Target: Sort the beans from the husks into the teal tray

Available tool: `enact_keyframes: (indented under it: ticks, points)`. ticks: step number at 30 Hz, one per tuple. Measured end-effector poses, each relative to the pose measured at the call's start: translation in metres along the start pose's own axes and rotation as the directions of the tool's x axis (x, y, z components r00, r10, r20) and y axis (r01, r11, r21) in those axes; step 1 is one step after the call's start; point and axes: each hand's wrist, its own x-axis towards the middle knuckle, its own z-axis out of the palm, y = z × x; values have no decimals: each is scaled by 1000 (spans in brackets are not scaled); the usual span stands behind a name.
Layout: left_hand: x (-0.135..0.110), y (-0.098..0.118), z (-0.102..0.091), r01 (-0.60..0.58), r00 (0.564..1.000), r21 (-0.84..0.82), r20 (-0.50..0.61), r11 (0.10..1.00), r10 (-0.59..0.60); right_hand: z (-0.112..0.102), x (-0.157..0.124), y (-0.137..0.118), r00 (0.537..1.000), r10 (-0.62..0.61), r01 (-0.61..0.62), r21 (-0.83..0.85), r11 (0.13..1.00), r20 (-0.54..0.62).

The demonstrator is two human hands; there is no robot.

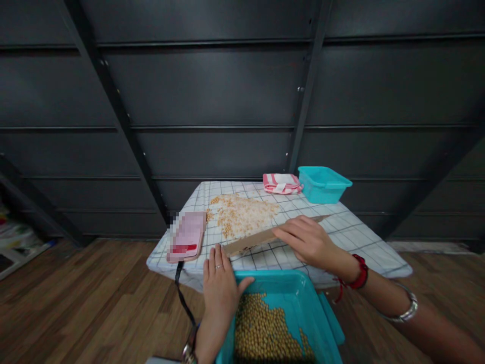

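Honestly, the thing I'd worry about here is spillage. The scatter of white and yellow grains (246,212) lies loose just beyond both hands, with a cardboard strip (252,241) slanting between it and the body. If that strip got pulled closer at this angle, I reckon stuff could slip round its left end, right by the left hand (220,280), toward the pink phone-like thing (191,233) just left of those fingers. Anything overshooting could drop past the table edge, or land in the teal tub (293,303) below and between the hands and mix with the yellow beans (265,328) in there. The checked cloth (352,242) under it all could also bunch up if the strip's bottom edge digs in. And the black strap (184,296) hanging beside the left wrist could get snagged and drag the pink thing along. As for pose: the right hand (305,240) grips the strip from above, fingers bent over it, with the tip poking out beyond the knuckles and the forearm coming in low from the right. The left is flat and unclenched, palm down, fingers together and thumb out over the tub's rim; its fingertips are at the strip's near end, but can't tell if they're pressing or just touching.
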Motion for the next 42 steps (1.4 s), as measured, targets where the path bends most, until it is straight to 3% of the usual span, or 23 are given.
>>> enact_keyframes:
  ticks: [6, 15, 25, 34, 42]
  points:
    - [1, -2, 4, -1, 1000, -25, -17, 1000, 1, -8, -8, 2, 1000, 25, -25, 4, 1000, 17]
    - [-5, -1, 2, -1, 999, -20, -32, 1000, 0, 8, 2, 8, 1000, 1, -1, -41, 999, -22]
    - [0, -5, 2, 1, 1000, -48, -20, 999, -2, -8, -10, 6, 1000, -3, 4, 31, 999, -15]
    - [-4, -4, 4, 1, 1000, -40, -31, 999, -2, 3, -8, 9, 999, 26, -23, 74, 997, -35]
    - [0, -7, 3, 10, 1000, -48, -5, 999, -10, -7, -18, 11, 999, 23, -20, 84, 996, -33]
